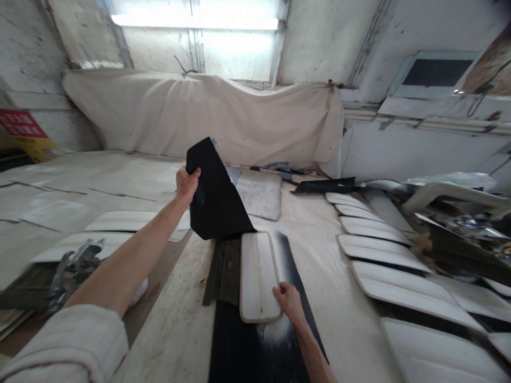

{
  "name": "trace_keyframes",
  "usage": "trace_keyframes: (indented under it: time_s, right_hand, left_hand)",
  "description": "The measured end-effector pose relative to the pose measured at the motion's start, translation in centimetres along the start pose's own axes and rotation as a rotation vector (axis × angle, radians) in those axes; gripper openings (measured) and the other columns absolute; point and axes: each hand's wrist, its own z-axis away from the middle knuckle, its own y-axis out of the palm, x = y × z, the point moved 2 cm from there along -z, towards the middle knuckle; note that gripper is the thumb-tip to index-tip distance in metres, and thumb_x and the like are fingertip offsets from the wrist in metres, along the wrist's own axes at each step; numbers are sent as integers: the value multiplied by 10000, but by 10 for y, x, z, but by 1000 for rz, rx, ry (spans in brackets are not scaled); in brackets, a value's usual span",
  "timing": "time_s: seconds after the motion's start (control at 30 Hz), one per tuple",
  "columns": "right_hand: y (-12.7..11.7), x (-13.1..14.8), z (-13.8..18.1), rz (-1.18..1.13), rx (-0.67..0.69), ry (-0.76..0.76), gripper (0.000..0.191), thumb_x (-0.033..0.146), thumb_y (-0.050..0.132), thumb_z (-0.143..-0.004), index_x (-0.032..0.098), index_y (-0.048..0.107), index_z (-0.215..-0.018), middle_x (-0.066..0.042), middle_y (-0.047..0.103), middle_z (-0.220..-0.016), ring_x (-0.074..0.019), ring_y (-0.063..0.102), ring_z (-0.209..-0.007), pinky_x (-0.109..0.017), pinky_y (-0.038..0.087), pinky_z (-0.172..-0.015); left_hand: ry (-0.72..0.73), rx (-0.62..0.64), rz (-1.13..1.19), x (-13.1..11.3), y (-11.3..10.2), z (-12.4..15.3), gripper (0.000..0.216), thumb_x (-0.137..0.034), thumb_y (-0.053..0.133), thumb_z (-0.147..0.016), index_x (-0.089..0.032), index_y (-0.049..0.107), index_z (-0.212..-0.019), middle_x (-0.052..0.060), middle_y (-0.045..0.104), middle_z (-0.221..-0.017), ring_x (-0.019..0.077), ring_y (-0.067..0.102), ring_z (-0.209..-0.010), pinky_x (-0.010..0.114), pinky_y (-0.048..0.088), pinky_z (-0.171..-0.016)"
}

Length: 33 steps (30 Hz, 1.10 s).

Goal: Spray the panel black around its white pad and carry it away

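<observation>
My left hand (187, 182) grips the upper edge of a black fabric sheet (213, 194) and holds it lifted and folded back above the worktable. Below it a white padded panel (257, 274) lies lengthwise on the flat part of the black sheet (247, 346). My right hand (288, 300) presses on the near right corner of that white panel. A dark grey flat piece (225, 271) lies just left of the panel, partly under the lifted fabric.
A row of several white padded panels (375, 250) lines the right side of the table. More white panels (131, 221) lie at left, beside a metal tool (75, 263). A beige cloth (199, 114) hangs on the back wall. A grey mat (259, 194) lies behind.
</observation>
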Motion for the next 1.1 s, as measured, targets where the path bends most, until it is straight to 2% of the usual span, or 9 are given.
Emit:
trace_keyframes:
  time_s: [0.23,0.3,0.4,0.57,0.7,0.8,0.87,0.97,1.1]
  right_hand:
    - [5,1,3,107,24,-13,223,273,450,-735,183,510,-541,0,556,-505,-143,532,-522,-229,348,-497]
    - [7,2,5,179,9,-18,168,231,456,-743,140,597,-727,-43,629,-604,-172,590,-612,-239,393,-567]
    - [9,4,11,300,-7,-32,325,195,449,-775,89,542,-1068,-109,680,-773,-220,630,-772,-281,429,-680]
    - [0,12,19,489,-25,-66,291,181,487,-779,117,575,-1049,-176,652,-994,-302,599,-929,-376,438,-754]
    - [7,49,21,529,-73,-180,394,207,461,-811,109,499,-1190,-168,578,-1147,-310,519,-1058,-409,408,-848]
    - [36,85,23,500,-56,-247,531,307,447,-820,65,390,-1288,-188,525,-1227,-331,486,-1094,-433,416,-855]
    - [60,102,24,504,7,-252,625,226,504,-752,38,329,-1323,-212,450,-1308,-373,446,-1129,-466,426,-830]
    - [80,111,21,501,79,-257,654,26,462,-649,-14,360,-1294,-236,469,-1274,-378,479,-1085,-443,435,-807]
    - [64,94,10,449,85,-223,430,-12,357,-698,1,551,-1082,-205,626,-1017,-274,603,-915,-338,443,-776]
  left_hand:
    - [-2,21,12,1,-2,-1,295,-327,589,-660,-106,635,-851,33,623,-709,176,578,-675,285,464,-632]
    - [-5,25,13,2,-2,0,296,-326,583,-664,-108,638,-857,40,635,-727,179,582,-684,282,463,-631]
    - [-14,23,6,4,-4,2,299,-332,585,-664,-109,641,-855,46,643,-733,190,586,-692,290,463,-638]
    - [-20,35,9,2,-8,6,299,-323,594,-660,-111,646,-864,46,654,-724,213,599,-705,305,466,-646]
    - [-11,60,16,-1,-10,12,279,-308,597,-665,-130,653,-872,38,663,-726,217,610,-720,299,469,-646]
    - [0,69,14,-1,-12,17,263,-302,591,-673,-139,656,-869,40,668,-738,226,615,-758,302,470,-662]
    - [3,68,11,0,-15,19,259,-304,586,-678,-137,655,-863,47,668,-736,235,615,-767,314,469,-671]
    - [-1,58,19,3,-23,21,259,-305,575,-685,-138,649,-868,53,666,-742,243,613,-780,328,465,-684]
    - [-17,56,58,8,-36,23,270,-319,563,-697,-144,636,-889,54,666,-775,241,608,-809,324,461,-700]
